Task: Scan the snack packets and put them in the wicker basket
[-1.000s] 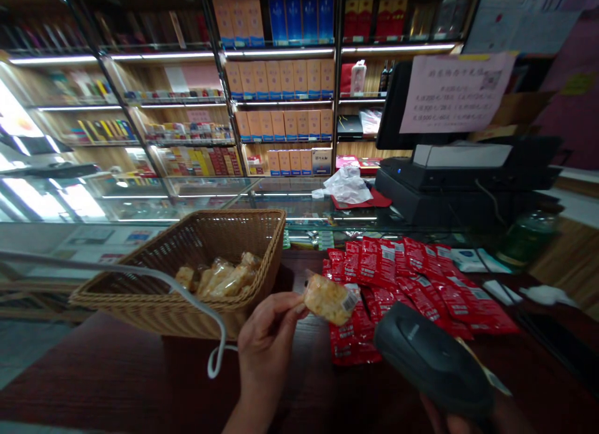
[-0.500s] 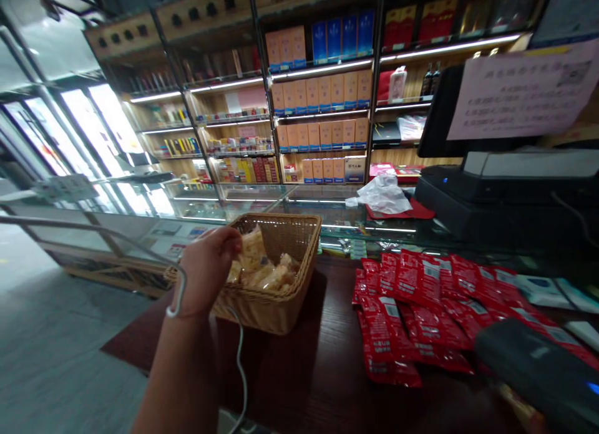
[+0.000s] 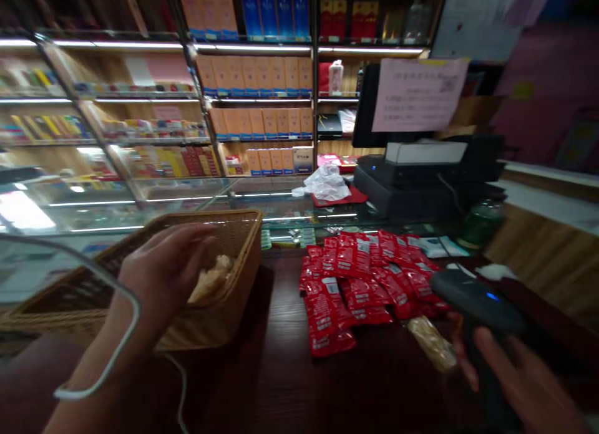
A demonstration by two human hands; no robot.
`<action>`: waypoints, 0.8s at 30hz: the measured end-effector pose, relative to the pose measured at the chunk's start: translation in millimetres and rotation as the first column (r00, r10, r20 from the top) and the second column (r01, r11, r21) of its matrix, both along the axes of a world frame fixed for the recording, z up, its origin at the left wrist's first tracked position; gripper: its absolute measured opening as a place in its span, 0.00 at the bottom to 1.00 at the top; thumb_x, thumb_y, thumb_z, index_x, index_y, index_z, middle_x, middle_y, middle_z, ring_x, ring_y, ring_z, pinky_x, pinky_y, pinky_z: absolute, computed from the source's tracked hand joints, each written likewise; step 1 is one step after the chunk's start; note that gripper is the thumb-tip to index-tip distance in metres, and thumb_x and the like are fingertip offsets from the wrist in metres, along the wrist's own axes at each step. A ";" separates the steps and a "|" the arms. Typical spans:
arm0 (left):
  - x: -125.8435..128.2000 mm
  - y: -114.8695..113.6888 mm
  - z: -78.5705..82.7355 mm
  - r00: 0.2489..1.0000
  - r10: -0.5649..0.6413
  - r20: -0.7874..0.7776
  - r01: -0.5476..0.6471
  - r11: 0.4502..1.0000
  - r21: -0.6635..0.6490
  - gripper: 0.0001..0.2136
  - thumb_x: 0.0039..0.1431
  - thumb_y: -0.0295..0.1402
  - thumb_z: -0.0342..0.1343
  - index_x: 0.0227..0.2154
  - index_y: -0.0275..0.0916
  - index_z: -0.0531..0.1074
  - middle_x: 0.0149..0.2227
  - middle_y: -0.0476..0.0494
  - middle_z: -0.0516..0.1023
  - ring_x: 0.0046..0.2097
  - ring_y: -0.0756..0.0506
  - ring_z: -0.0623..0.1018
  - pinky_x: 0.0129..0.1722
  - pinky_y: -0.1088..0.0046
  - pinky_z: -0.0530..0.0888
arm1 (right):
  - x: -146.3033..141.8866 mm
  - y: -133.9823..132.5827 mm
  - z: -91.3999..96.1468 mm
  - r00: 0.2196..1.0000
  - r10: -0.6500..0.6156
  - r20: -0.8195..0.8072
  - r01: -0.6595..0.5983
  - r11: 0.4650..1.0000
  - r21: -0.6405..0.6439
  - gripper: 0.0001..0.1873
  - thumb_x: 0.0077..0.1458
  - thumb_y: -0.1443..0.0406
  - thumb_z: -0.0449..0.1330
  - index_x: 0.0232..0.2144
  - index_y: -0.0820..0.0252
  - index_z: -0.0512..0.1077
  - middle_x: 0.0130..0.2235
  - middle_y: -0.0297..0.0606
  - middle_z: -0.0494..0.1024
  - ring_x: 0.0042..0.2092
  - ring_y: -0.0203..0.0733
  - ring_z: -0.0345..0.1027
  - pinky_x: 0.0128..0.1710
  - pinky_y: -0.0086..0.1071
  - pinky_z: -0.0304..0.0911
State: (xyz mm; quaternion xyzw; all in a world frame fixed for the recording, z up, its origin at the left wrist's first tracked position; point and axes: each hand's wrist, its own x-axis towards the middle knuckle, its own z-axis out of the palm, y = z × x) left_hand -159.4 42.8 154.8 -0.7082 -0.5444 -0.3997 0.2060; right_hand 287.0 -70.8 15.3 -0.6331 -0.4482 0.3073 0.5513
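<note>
My left hand [image 3: 161,265], with a white cord looped at its wrist, hangs over the wicker basket [image 3: 246,259]. Its fingers are curled down and close to the thumb; whatever is between them is hidden. Below the fingertips, pale yellow snack packets [image 3: 216,279] lie in the basket, partly covered by the hand. At the lower right my right hand [image 3: 510,365] is wrapped round the handle of a dark barcode scanner [image 3: 477,300] with a blue light. A clear-wrapped yellowish snack packet [image 3: 431,343] lies beside that hand; I cannot tell whether they touch.
Red snack packets [image 3: 360,284] are heaped on the dark wooden counter [image 3: 281,378]. Behind stand a glass display case [image 3: 229,194], a crumpled white plastic bag [image 3: 327,183] and a monitor with a pink notice [image 3: 416,97]. A green jar [image 3: 482,222] stands at right.
The view has swung right and come nearer the counter. My right hand with the scanner has come into sight. The yellow packet seen in my left hand earlier no longer shows clearly there.
</note>
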 end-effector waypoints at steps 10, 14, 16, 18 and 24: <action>235.3 0.8 -88.0 0.586 -0.805 -0.095 0.666 0.545 -0.509 0.19 0.62 0.24 0.52 0.55 0.38 0.72 0.56 0.37 0.77 0.55 0.42 0.77 0.54 0.65 0.75 | 6.0 -4.3 20.7 0.967 -0.107 -0.229 0.129 0.988 0.083 0.25 0.58 0.44 0.62 0.40 0.61 0.71 0.24 0.31 0.73 0.21 0.33 0.60 0.21 0.25 0.56; 293.5 9.8 -127.4 0.353 -0.902 -0.250 0.689 0.431 -0.583 0.23 0.66 0.27 0.47 0.64 0.31 0.61 0.65 0.31 0.66 0.69 0.36 0.60 0.67 0.49 0.54 | 7.2 -9.7 23.6 0.956 -0.142 -0.258 0.167 0.983 0.076 0.25 0.57 0.44 0.62 0.39 0.60 0.71 0.24 0.31 0.72 0.21 0.33 0.59 0.20 0.25 0.57; 308.0 14.1 -136.6 0.319 -0.909 -0.268 0.662 0.416 -0.623 0.21 0.68 0.28 0.44 0.61 0.29 0.63 0.64 0.30 0.67 0.69 0.35 0.58 0.68 0.45 0.50 | 8.0 -11.9 23.5 0.954 -0.151 -0.258 0.175 0.982 0.075 0.25 0.57 0.44 0.62 0.39 0.60 0.71 0.24 0.31 0.73 0.21 0.33 0.59 0.20 0.25 0.56; 311.3 14.5 -137.5 0.328 -0.907 -0.263 0.653 0.419 -0.631 0.19 0.66 0.27 0.45 0.56 0.28 0.68 0.63 0.30 0.69 0.69 0.36 0.59 0.68 0.46 0.49 | 9.7 -14.1 22.3 0.958 -0.158 -0.241 0.180 0.981 0.072 0.26 0.57 0.43 0.62 0.39 0.60 0.71 0.25 0.32 0.73 0.21 0.33 0.59 0.20 0.26 0.56; 269.8 -11.6 -106.9 0.576 -0.815 -0.056 0.628 0.485 -0.608 0.17 0.54 0.27 0.58 0.49 0.37 0.71 0.50 0.37 0.78 0.54 0.36 0.75 0.60 0.53 0.67 | -0.5 -12.2 22.1 0.976 -0.189 -0.111 0.191 0.982 0.004 0.28 0.53 0.46 0.66 0.42 0.63 0.71 0.21 0.31 0.73 0.22 0.37 0.63 0.23 0.29 0.59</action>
